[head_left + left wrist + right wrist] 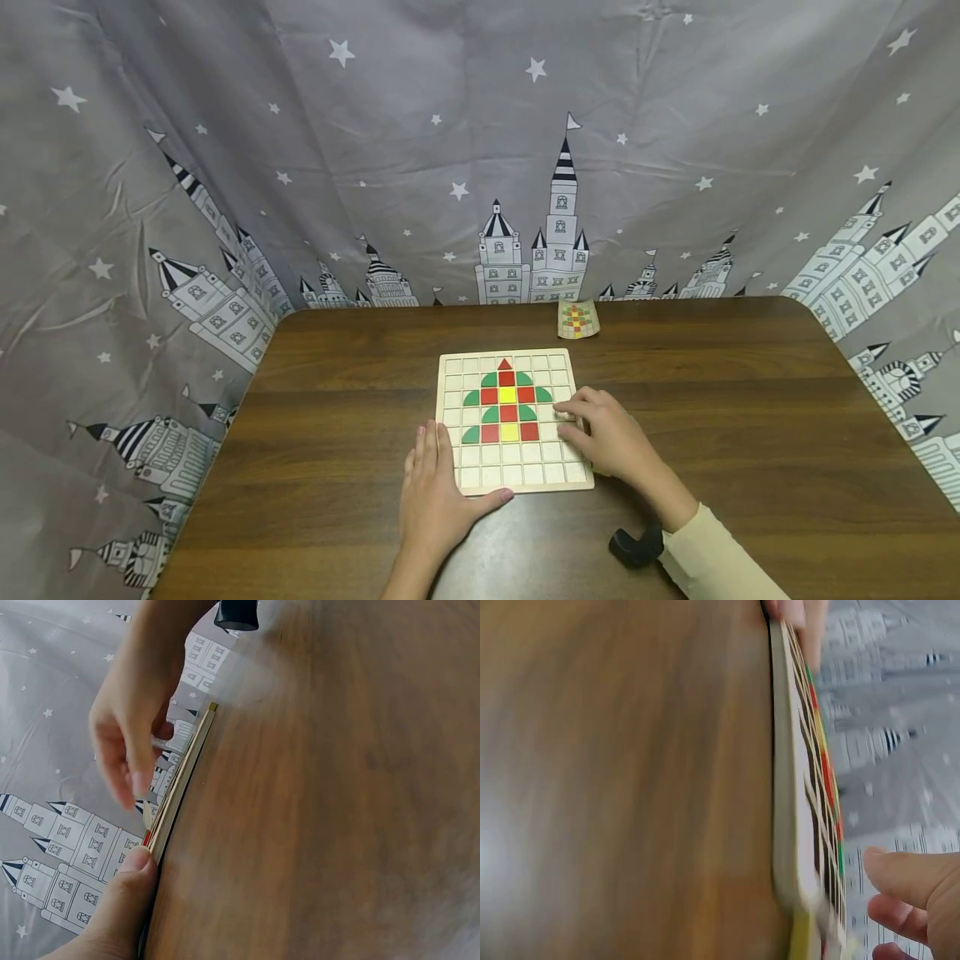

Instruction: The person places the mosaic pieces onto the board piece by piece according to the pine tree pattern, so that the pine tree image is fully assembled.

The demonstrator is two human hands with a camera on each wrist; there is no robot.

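Observation:
A wooden grid board [510,475] lies on the table, bearing flat red, yellow and green pieces in a tree-like pattern. A red triangle [505,365] tops it, and a yellow square [509,432] sits in the bottom row. My left hand [431,500] rests at the board's near left corner, fingers straight along the left rim and thumb against the near rim. Over the right rim hovers my right hand [603,429], thumb and index finger apart. No piece shows between them in the right wrist view, where my thumb [904,874] points toward the board [784,787].
A small printed card [577,320] with a similar coloured pattern lies at the table's back edge. A black device [636,547] sits by my right wrist. Behind the brown table [750,400] hangs a grey curtain [420,108] with castles and stars.

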